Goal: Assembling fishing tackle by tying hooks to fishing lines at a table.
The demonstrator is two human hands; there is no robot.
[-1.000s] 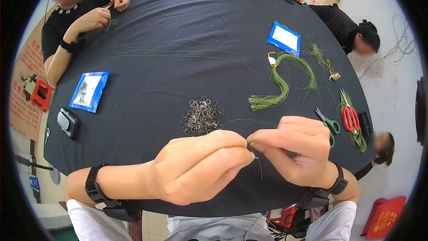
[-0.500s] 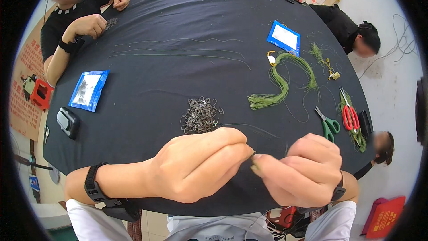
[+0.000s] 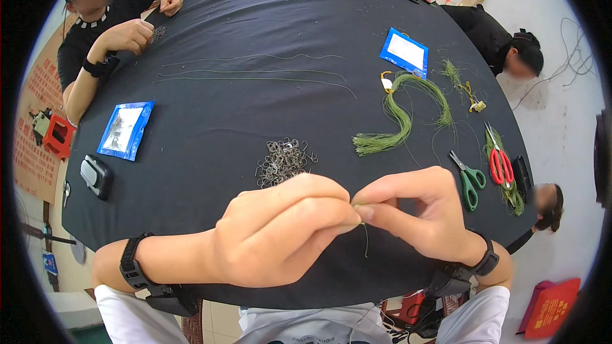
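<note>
Above the near edge of the table, my left hand (image 3: pixel 287 232) is closed in a pinch, its fingertips hiding whatever they hold. Touching those fingertips, my right hand (image 3: pixel 421 213) pinches thumb against forefinger on a thin green fishing line. A short end of this fishing line (image 3: pixel 366 242) dangles below the meeting fingers. Just beyond my left hand lies a heap of dark metal fish hooks (image 3: pixel 280 160), partly covered by the hand. A hank of green fishing line (image 3: pixel 401 118) curves across the cloth farther right.
Green-handled scissors (image 3: pixel 470 185) and red-handled scissors (image 3: pixel 501 162) lie at right. Three cut lines (image 3: pixel 255 78) stretch across the black tablecloth (image 3: pixel 210 204). Blue packets (image 3: pixel 126 130) and a dark, silver-topped device (image 3: pixel 97 175) lie around. Other people sit at the far left and right.
My right hand has turned and lifted, its thumb and forefinger now meeting my left fingertips. The short line end hanging below has come into view. My left hand has barely moved.
</note>
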